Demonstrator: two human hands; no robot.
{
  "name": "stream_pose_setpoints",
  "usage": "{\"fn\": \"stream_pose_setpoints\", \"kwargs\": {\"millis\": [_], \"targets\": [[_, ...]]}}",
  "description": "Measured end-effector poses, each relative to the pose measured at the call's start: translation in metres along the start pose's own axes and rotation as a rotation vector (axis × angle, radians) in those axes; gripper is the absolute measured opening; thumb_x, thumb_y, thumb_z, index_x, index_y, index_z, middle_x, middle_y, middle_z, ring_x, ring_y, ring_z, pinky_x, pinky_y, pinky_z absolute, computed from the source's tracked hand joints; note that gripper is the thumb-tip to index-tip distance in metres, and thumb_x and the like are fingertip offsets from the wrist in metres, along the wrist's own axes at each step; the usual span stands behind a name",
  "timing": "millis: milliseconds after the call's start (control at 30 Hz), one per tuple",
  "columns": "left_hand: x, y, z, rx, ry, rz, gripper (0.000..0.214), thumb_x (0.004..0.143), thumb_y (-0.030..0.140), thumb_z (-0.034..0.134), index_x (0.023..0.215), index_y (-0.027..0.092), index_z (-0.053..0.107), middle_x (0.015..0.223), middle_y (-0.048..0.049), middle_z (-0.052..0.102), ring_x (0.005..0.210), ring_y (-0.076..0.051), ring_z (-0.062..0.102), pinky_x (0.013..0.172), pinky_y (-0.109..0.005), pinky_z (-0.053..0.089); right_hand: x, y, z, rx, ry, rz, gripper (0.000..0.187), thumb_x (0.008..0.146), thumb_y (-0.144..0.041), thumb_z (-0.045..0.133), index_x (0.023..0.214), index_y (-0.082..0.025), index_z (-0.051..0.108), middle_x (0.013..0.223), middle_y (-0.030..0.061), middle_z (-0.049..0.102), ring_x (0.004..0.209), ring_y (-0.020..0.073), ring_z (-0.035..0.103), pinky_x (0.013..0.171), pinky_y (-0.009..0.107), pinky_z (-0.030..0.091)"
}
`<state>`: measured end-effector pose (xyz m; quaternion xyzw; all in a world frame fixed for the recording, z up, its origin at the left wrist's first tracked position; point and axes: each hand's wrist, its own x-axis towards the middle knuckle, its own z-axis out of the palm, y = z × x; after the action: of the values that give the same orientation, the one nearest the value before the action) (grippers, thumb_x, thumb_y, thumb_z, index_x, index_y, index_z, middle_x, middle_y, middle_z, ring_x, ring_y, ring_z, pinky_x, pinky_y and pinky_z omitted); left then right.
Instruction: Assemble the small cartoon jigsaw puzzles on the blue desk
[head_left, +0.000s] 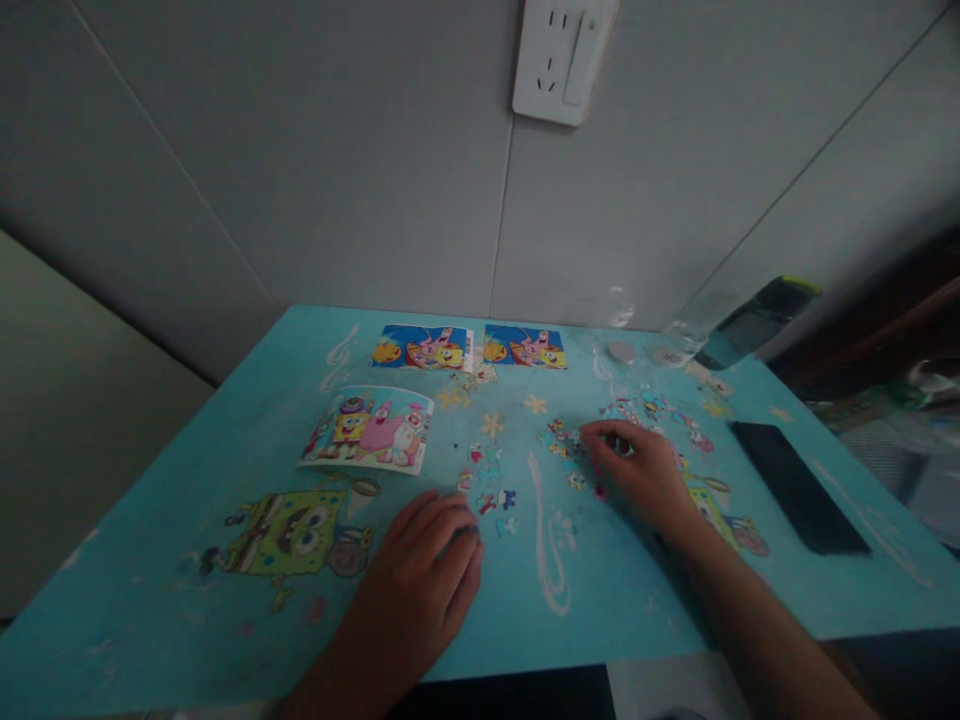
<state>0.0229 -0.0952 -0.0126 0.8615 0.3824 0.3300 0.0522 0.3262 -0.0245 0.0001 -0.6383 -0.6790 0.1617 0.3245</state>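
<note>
My left hand (431, 560) rests on the turquoise table, its fingers curled and the thumb against the fingertips. Whatever may be between them is hidden. Just beyond it lies a small group of loose jigsaw pieces (487, 500). My right hand (637, 465) reaches in from the right, thumb and forefinger pinched at a small jigsaw piece (576, 438) that is partly covered by the fingertips. More jigsaw pieces (556, 450) lie around those fingertips, and a further scatter of pieces (651, 405) spreads behind the hand. A cartoon picture card (379, 430) lies beyond my left hand, slightly curved.
Two blue picture cards (424, 347) (525, 346) lie near the wall. Clear plastic containers (679, 340) and a round pale lid (621, 351) stand at the back right. A black flat slab (799, 487) lies to the right. The wall carries a socket (566, 60).
</note>
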Motion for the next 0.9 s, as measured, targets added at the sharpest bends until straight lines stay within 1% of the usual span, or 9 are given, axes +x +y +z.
{"fn": "stream_pose_setpoints", "kwargs": {"millis": [100,200,333,467,567,633,700,800,900], "targets": [[0.0,0.0,0.0,-0.011,0.005,0.015,0.015,0.094,0.008,0.053,0.097,0.017,0.065,0.098,-0.0058,0.066,0.107,-0.022,0.062,0.104,-0.048,0.05,0.004,0.004,0.0,-0.052,0.015,0.02,0.024,0.09,-0.037,0.06,0.097,-0.023,0.077,0.08,0.0036,0.075,0.064,0.0192,0.061,0.063,0.032,0.047],[0.0,0.0,0.001,-0.018,0.009,0.021,0.014,0.094,0.008,0.053,0.097,0.015,0.065,0.098,-0.0066,0.066,0.107,-0.023,0.062,0.103,-0.049,0.051,0.009,0.01,0.002,-0.107,0.044,0.007,0.023,0.091,-0.036,0.059,0.097,-0.023,0.077,0.081,0.0038,0.075,0.066,0.0197,0.063,0.065,0.033,0.047],[0.0,-0.001,0.002,-0.024,0.018,0.027,0.015,0.095,0.008,0.052,0.097,0.016,0.065,0.099,-0.0064,0.066,0.107,-0.022,0.061,0.103,-0.049,0.051,0.019,0.013,0.011,-0.145,0.042,-0.016,0.025,0.092,-0.034,0.057,0.099,-0.022,0.077,0.087,0.0059,0.077,0.073,0.0218,0.066,0.07,0.035,0.049],[-0.001,-0.002,0.003,-0.016,0.03,0.044,0.016,0.095,0.009,0.052,0.099,0.017,0.065,0.1,-0.0063,0.066,0.107,-0.022,0.062,0.102,-0.048,0.052,0.026,0.014,0.016,-0.177,0.034,-0.097,0.022,0.091,-0.032,0.06,0.098,-0.022,0.077,0.095,0.0082,0.076,0.084,0.0242,0.067,0.08,0.038,0.05],[-0.003,-0.004,0.004,-0.011,0.029,0.042,0.016,0.095,0.009,0.052,0.1,0.016,0.065,0.102,-0.0065,0.066,0.109,-0.023,0.061,0.103,-0.049,0.05,0.028,0.023,0.003,-0.188,0.12,-0.103,0.025,0.091,-0.036,0.06,0.103,-0.021,0.077,0.099,0.0095,0.074,0.083,0.0233,0.066,0.08,0.039,0.05],[-0.004,-0.005,0.005,-0.012,0.028,0.042,0.015,0.095,0.008,0.053,0.1,0.016,0.065,0.103,-0.0067,0.065,0.11,-0.023,0.06,0.104,-0.049,0.049,0.026,0.032,-0.012,-0.194,0.171,-0.038,0.028,0.091,-0.038,0.059,0.105,-0.02,0.077,0.096,0.0085,0.074,0.077,0.0221,0.065,0.075,0.038,0.05],[-0.006,-0.006,0.006,-0.019,0.014,0.044,0.015,0.095,0.009,0.053,0.102,0.015,0.065,0.105,-0.0069,0.065,0.112,-0.023,0.059,0.105,-0.048,0.048,0.023,0.042,-0.028,-0.198,0.183,0.047,0.029,0.091,-0.04,0.06,0.104,-0.021,0.077,0.091,0.0072,0.075,0.074,0.0221,0.064,0.073,0.038,0.049],[-0.008,-0.006,0.005,-0.029,-0.008,0.037,0.015,0.096,0.009,0.054,0.103,0.016,0.065,0.106,-0.0069,0.064,0.114,-0.023,0.058,0.105,-0.047,0.048,0.017,0.052,-0.045,-0.175,0.082,0.108,0.028,0.089,-0.042,0.062,0.099,-0.021,0.078,0.088,0.0061,0.075,0.075,0.0228,0.066,0.072,0.037,0.049],[-0.009,-0.007,0.005,-0.025,-0.016,0.035,0.015,0.096,0.008,0.054,0.104,0.015,0.064,0.107,-0.0073,0.063,0.115,-0.023,0.057,0.106,-0.046,0.046,0.014,0.055,-0.049,-0.123,-0.091,0.076,0.025,0.088,-0.042,0.064,0.096,-0.023,0.077,0.089,0.0049,0.076,0.076,0.0224,0.067,0.072,0.036,0.05]]}}
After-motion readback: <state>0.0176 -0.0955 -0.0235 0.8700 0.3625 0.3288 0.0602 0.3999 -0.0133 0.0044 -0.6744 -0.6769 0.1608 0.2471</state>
